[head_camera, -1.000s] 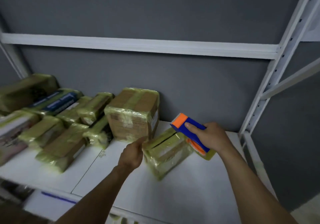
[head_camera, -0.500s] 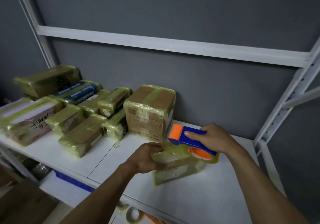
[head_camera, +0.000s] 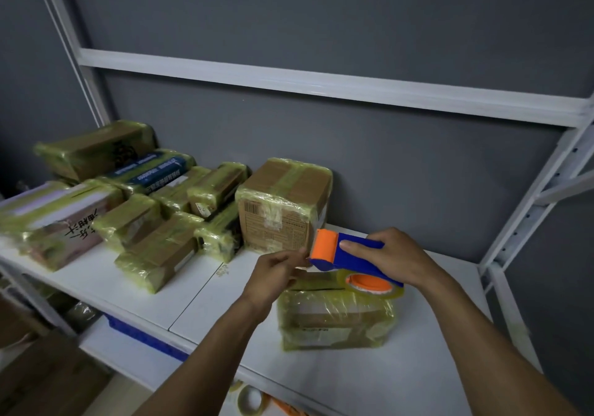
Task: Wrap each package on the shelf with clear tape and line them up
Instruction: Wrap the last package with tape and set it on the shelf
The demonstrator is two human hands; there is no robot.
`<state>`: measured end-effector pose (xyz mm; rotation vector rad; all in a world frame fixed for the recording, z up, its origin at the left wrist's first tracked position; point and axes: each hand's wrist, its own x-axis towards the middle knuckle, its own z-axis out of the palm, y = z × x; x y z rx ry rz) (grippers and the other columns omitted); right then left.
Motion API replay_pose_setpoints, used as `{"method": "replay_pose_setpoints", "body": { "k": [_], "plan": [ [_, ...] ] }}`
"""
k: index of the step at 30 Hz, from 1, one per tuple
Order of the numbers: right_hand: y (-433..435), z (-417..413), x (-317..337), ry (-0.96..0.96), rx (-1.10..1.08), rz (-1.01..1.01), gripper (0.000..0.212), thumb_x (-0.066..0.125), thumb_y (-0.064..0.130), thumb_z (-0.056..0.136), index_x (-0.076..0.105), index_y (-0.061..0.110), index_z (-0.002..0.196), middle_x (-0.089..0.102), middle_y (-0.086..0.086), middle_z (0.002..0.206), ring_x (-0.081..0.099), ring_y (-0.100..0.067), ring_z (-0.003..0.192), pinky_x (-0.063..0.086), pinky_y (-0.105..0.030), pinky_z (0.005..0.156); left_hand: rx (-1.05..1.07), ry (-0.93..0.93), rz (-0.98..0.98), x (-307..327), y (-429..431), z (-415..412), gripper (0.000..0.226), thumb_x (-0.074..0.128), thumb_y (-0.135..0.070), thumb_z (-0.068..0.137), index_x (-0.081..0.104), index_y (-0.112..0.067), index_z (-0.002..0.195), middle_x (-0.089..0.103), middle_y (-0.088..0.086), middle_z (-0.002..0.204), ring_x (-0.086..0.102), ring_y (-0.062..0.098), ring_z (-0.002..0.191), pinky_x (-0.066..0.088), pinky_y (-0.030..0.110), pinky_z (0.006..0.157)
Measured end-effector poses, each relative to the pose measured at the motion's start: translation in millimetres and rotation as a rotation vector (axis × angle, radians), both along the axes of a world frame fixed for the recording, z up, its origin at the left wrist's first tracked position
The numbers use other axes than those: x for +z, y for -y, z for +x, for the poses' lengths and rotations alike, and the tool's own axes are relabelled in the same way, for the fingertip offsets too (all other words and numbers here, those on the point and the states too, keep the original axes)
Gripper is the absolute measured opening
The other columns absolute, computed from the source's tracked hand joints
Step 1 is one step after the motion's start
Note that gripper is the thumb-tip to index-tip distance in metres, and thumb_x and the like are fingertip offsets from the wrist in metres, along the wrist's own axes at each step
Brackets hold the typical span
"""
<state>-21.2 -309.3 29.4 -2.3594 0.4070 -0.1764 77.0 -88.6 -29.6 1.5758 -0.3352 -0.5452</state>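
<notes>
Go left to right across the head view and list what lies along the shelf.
Package with black handwriting → flat package near the front → tall cardboard box → tape dispenser in the right hand → white shelf upright. The half-wrapped package lies under the dispenser, so it is left out.

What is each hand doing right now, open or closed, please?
Left hand: fingers pinched at the tape dispenser's orange end; whether they hold anything cannot be told.
Right hand: closed, holding the tape dispenser.
</notes>
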Motion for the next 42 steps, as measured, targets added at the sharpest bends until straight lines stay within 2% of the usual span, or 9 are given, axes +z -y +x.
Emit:
{"method": "replay_pose_setpoints", "body": {
  "k": [3, 7, 11, 15, 20, 28, 33, 37, 42],
  "plan": [
    [-0.1, -0.9, -2.2, 0.026, 0.019, 0.002, 0.060, 0.062, 0.081, 0.071, 0.069, 0.022, 0.082, 0.073, 0.014, 0.071, 0.071, -0.004, 0.066, 0.046, -0.018, 0.058, 0.107, 0.105, -0.039, 3.7, -1.4, 2.6, 0.019, 0.068, -0.029, 0.096, 0.081, -0.020, 0.088, 0.078, -0.003, 0.090, 0.072, 0.010, 0.088, 0.053, 0.027, 0.082],
    [-1.5, 0.2, -5.2, 0.044, 0.047, 0.014, 0.056, 0.063, 0.078, 0.072, 0.069, 0.024, 0.085, 0.074, 0.016, 0.076, 0.072, -0.002, 0.071, 0.048, -0.016, 0.058, 0.025, -0.032, -0.103, 12.7, -1.7, 0.7, 0.025, 0.063, -0.036, 0.099, 0.079, -0.017, 0.100, 0.077, 0.005, 0.096, 0.072, 0.014, 0.087, 0.053, 0.017, 0.066],
    [-3.1, 3.4, -7.4, 0.076, 0.079, 0.032, 0.060, 0.064, 0.083, 0.071, 0.070, 0.024, 0.084, 0.074, 0.015, 0.077, 0.073, -0.003, 0.073, 0.049, -0.017, 0.058, -0.041, -0.133, -0.101, 16.3, -6.8, 2.4, 0.026, 0.064, -0.030, 0.099, 0.076, -0.008, 0.108, 0.073, 0.012, 0.107, 0.065, 0.014, 0.087, 0.055, 0.021, 0.073],
    [-5.8, 8.2, -8.5, 0.081, 0.089, 0.046, 0.074, 0.059, 0.093, 0.060, 0.070, 0.023, 0.083, 0.074, 0.014, 0.076, 0.073, -0.004, 0.071, 0.049, -0.019, 0.058, -0.044, -0.195, -0.125, 14.6, -13.8, 3.8, 0.014, 0.068, -0.028, 0.097, 0.078, -0.018, 0.094, 0.074, 0.005, 0.107, 0.069, 0.014, 0.100, 0.059, 0.029, 0.078],
    [-11.5, 17.2, -7.4, 0.072, 0.112, 0.033, 0.089, 0.053, 0.105, 0.049, 0.071, 0.023, 0.081, 0.074, 0.012, 0.075, 0.073, -0.005, 0.071, 0.056, -0.024, 0.062, 0.028, -0.127, -0.035, 13.9, -18.1, 11.3, 0.012, 0.069, -0.017, 0.094, 0.078, -0.018, 0.087, 0.078, 0.006, 0.094, 0.074, 0.014, 0.087, 0.057, 0.025, 0.065],
    [-14.5, 34.8, -2.4, -0.054, 0.113, -0.083, 0.101, 0.060, 0.104, 0.042, 0.074, 0.014, 0.084, 0.074, -0.001, 0.073, 0.073, -0.016, 0.066, 0.054, -0.034, 0.060, 0.180, -0.097, 0.022, 8.1, -55.9, 34.7, 0.010, 0.075, -0.020, 0.090, 0.078, -0.012, 0.093, 0.078, 0.001, 0.083, 0.064, 0.011, 0.072, 0.055, 0.022, 0.059],
    [-10.2, 34.1, 3.6, -0.183, 0.097, -0.193, 0.086, 0.054, 0.104, 0.048, 0.071, 0.023, 0.071, 0.070, 0.011, 0.061, 0.068, -0.002, 0.056, 0.047, -0.027, 0.055, 0.336, -0.150, 0.066, -26.4, -80.7, 36.4, 0.010, 0.073, -0.022, 0.091, 0.077, -0.013, 0.090, 0.076, 0.000, 0.082, 0.060, 0.017, 0.075, 0.053, 0.027, 0.060],
    [-24.3, 43.5, -1.2, -0.200, 0.104, -0.280, 0.088, 0.055, 0.103, 0.049, 0.070, 0.019, 0.069, 0.068, 0.006, 0.059, 0.067, -0.007, 0.054, 0.047, -0.029, 0.054, 0.417, -0.203, 0.064, -48.8, -82.8, 30.8, 0.018, 0.073, -0.031, 0.090, 0.075, -0.013, 0.088, 0.074, 0.003, 0.088, 0.050, 0.019, 0.070, 0.044, 0.031, 0.060],
    [-35.3, 55.7, -2.3, -0.262, 0.105, -0.414, 0.093, 0.058, 0.100, 0.048, 0.067, 0.010, 0.068, 0.065, -0.006, 0.060, 0.066, -0.020, 0.056, 0.040, -0.031, 0.053, 0.460, -0.222, 0.063, -77.2, -82.5, 18.9, 0.027, 0.080, -0.042, 0.083, 0.076, -0.016, 0.077, 0.073, -0.007, 0.073, 0.051, 0.017, 0.065, 0.038, 0.028, 0.056]
  ]
}}
